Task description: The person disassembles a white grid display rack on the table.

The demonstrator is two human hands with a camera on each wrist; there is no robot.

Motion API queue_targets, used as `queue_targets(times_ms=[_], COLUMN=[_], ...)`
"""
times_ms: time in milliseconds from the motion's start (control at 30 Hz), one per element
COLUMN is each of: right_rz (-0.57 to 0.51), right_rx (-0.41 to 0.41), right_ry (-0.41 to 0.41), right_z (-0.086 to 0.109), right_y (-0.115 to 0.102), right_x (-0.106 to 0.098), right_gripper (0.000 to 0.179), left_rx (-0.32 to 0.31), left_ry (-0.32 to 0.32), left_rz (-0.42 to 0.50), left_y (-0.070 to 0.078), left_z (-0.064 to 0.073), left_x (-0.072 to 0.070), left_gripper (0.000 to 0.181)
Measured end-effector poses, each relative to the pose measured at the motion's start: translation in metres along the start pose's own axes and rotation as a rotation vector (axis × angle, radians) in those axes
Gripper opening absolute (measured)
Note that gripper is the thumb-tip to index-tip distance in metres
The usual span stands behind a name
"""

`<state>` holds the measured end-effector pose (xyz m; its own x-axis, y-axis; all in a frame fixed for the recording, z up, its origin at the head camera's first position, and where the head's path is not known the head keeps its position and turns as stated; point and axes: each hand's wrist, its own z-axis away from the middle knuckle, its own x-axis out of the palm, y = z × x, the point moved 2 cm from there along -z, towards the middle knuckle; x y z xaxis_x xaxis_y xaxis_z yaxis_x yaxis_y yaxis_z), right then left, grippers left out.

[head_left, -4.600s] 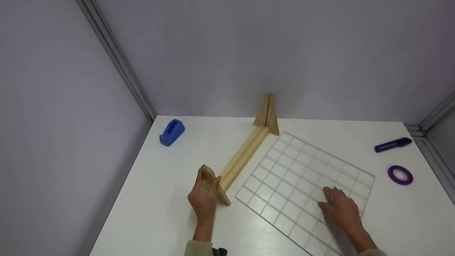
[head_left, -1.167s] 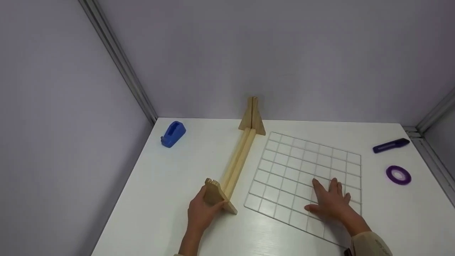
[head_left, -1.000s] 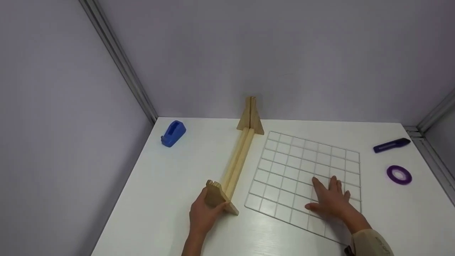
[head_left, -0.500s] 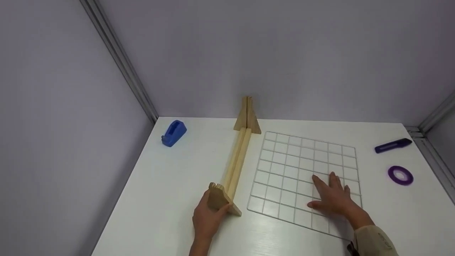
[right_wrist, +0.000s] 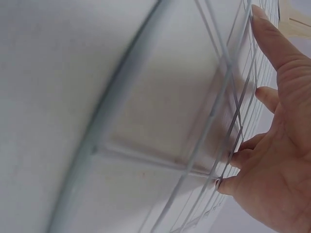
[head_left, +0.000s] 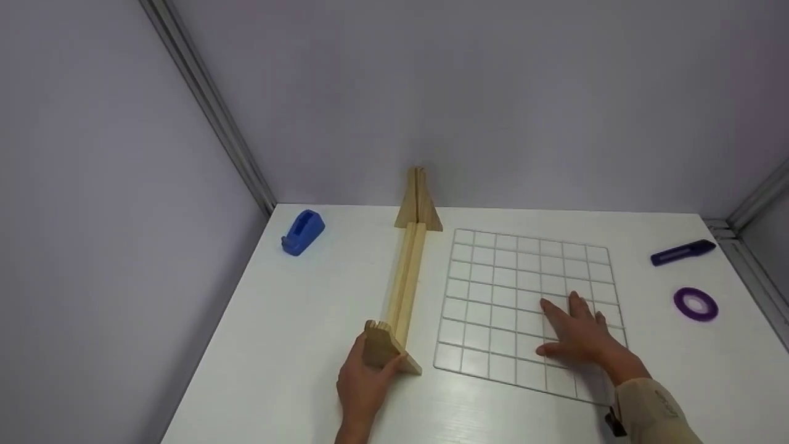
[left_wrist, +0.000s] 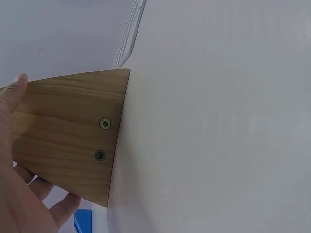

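A wooden stand (head_left: pixel 407 277) with a grooved rail and two upright tapered end pieces stands lengthwise on the white table. My left hand (head_left: pixel 362 383) grips its near end piece (head_left: pixel 381 346), thumb on one edge and fingers on the other. The left wrist view shows that end piece's outer face (left_wrist: pixel 68 131) with two screws in it. To the right of the stand a white wire grid panel (head_left: pixel 493 308) lies flat. On its near right part rests my right hand (head_left: pixel 579 336), fingers spread; in the right wrist view the fingertips (right_wrist: pixel 262 14) touch the wires.
A blue tape dispenser (head_left: pixel 302 232) sits at the back left. Toward the right edge lie a dark utility knife (head_left: pixel 683 252) and a purple ring-shaped roll (head_left: pixel 696 304). Grey walls (head_left: pixel 481 105) border the table at the back and left.
The stand's far end has swung left and its near end has come closer, so it points more straight away from me. The grid has turned and slid left under my right hand, whose fingers have spread.
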<state>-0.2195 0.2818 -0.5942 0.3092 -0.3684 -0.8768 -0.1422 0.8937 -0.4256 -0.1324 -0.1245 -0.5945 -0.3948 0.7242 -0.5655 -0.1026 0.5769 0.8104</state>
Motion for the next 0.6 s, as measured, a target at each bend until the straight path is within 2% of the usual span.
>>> queue_targets(times_ms=[367,600], right_rz=[-0.007,-0.02], right_rx=[-0.019,-0.058], right_ry=[-0.031,-0.038], right_z=[-0.005,-0.008], right_y=[0.005,0.01], right_x=[-0.006,-0.01], right_gripper=[0.102,0.102], left_rx=[-0.019,-0.006], left_ry=[0.009,0.019], left_rz=[-0.022,-0.003], left_y=[0.002,0.005], left_z=[0.004,0.009], left_x=[0.0,0.0], left_gripper=[0.081,0.084])
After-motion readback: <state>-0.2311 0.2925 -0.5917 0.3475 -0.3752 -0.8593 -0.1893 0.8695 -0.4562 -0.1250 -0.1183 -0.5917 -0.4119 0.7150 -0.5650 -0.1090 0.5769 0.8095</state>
